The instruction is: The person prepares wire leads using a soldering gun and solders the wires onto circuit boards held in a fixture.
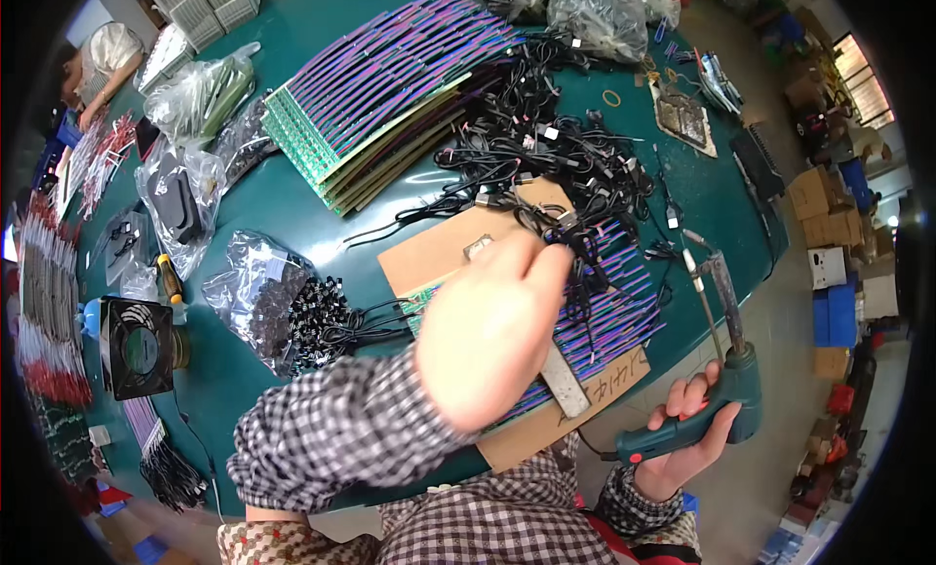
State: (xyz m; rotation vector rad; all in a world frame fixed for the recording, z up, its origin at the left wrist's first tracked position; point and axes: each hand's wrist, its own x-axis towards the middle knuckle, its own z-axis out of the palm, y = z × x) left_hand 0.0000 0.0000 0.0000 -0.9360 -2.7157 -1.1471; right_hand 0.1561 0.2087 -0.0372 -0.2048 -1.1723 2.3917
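My left hand (492,321) reaches across the middle of the table, fingers curled down beside a tangle of black cables (583,258). Its fingertips are hidden, so what they grip cannot be made out. Below it lies a green circuit board with rows of purple and blue wires (624,297), on a piece of brown cardboard (424,256). A flat metal bar (565,388) rests across the wired board. At the right, past the table's edge, my right hand (697,456) is wrapped round a dark green soldering gun (745,404), its metal tip pointing up and away.
A stack of wired circuit boards (380,77) stands at the back, beside a heap of black cables (546,141). To the left are a bag of small black parts (261,282), a black fan (136,349) and a yellow-handled screwdriver (170,277). A soldering pad (682,116) lies far right.
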